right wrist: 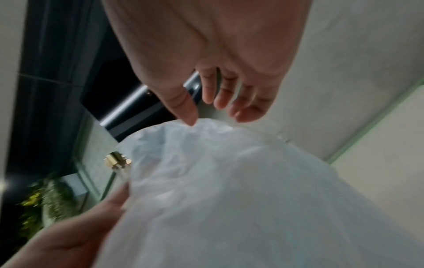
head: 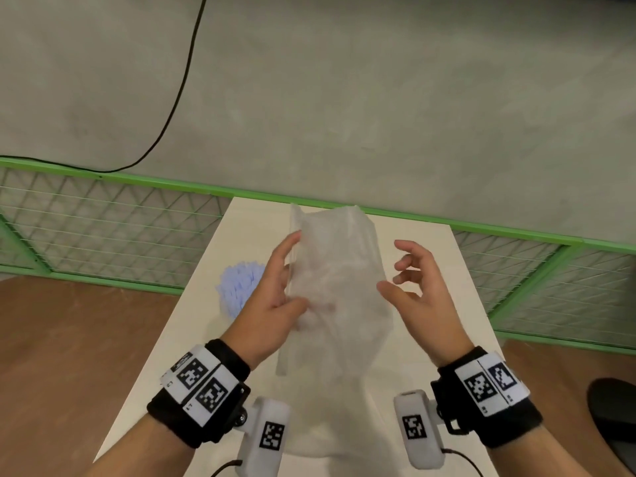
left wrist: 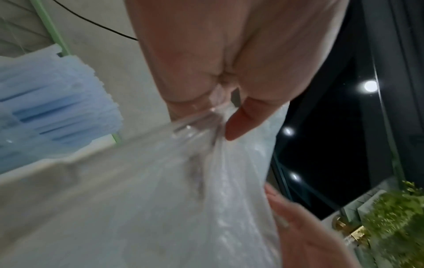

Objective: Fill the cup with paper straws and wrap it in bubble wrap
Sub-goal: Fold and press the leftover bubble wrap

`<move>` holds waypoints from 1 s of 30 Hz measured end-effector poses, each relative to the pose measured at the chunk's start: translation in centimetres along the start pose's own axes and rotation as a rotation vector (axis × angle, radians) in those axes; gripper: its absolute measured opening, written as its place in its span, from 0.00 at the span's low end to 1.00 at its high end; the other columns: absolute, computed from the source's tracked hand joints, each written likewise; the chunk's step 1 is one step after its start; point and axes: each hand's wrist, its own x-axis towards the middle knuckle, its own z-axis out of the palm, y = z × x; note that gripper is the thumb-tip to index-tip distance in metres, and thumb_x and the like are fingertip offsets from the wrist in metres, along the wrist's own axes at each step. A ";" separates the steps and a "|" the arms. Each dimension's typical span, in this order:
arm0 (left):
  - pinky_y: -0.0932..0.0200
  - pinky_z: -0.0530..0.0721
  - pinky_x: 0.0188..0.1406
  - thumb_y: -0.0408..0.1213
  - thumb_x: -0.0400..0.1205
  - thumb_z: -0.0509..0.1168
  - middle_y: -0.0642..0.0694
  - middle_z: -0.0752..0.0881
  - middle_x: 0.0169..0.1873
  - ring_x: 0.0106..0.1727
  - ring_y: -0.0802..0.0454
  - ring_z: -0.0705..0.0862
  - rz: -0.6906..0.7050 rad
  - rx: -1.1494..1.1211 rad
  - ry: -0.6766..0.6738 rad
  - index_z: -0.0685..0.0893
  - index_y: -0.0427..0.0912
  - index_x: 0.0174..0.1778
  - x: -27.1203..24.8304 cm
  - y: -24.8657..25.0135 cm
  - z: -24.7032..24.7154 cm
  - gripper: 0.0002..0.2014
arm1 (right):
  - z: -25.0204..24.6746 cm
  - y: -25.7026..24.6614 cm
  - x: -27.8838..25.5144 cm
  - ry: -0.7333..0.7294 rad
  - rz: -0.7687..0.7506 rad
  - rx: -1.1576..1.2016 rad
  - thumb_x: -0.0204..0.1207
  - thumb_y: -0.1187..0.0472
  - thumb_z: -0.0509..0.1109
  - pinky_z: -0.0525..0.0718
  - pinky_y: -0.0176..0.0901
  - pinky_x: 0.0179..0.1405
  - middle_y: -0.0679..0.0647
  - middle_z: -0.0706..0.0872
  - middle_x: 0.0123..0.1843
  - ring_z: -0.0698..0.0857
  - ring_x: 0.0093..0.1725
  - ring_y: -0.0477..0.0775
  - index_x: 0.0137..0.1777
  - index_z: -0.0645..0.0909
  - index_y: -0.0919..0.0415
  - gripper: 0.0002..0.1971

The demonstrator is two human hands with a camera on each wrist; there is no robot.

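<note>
A clear sheet of bubble wrap [head: 337, 287] is held up above the white table [head: 172, 359]. My left hand [head: 292, 270] pinches its left edge between thumb and fingers; the left wrist view shows the thumb [left wrist: 243, 123] pressed on the bubble wrap [left wrist: 183, 199]. My right hand [head: 392, 266] hovers at the sheet's right edge with fingers loosely spread. In the right wrist view its thumb tip [right wrist: 190, 117] just touches the top of the bubble wrap [right wrist: 229, 190]. A bunch of blue paper straws [head: 241, 289] stands on the table to the left, behind my left hand; the cup itself is too blurred to make out.
A green-framed mesh fence [head: 103, 228] runs behind the table, with a grey wall beyond. A black cable [head: 182, 84] hangs down the wall. Brown floor lies on both sides, and a dark object [head: 616, 418] sits at the right edge.
</note>
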 end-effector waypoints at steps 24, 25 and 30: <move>0.58 0.87 0.26 0.28 0.86 0.61 0.42 0.92 0.34 0.32 0.49 0.89 -0.223 -0.122 -0.155 0.79 0.46 0.68 1.3 0.8 -1.2 0.16 | -2.5 -0.6 0.3 -0.336 0.365 0.440 0.76 0.61 0.69 0.90 0.45 0.44 0.56 0.90 0.60 0.90 0.54 0.54 0.70 0.78 0.56 0.21; 0.65 0.82 0.20 0.27 0.86 0.60 0.47 0.90 0.29 0.25 0.55 0.86 -0.217 -0.133 -0.165 0.80 0.43 0.66 1.2 0.6 -1.3 0.14 | -2.7 -0.7 0.2 -0.349 0.391 0.465 0.76 0.62 0.67 0.90 0.46 0.42 0.58 0.90 0.59 0.91 0.52 0.54 0.71 0.79 0.55 0.22; 0.60 0.85 0.23 0.26 0.86 0.59 0.43 0.92 0.40 0.31 0.49 0.88 -0.236 -0.201 -0.177 0.84 0.49 0.64 0.9 0.9 -1.5 0.17 | -3.1 -0.1 0.2 -0.301 0.351 0.495 0.80 0.75 0.60 0.91 0.51 0.38 0.66 0.91 0.54 0.92 0.48 0.59 0.71 0.78 0.57 0.23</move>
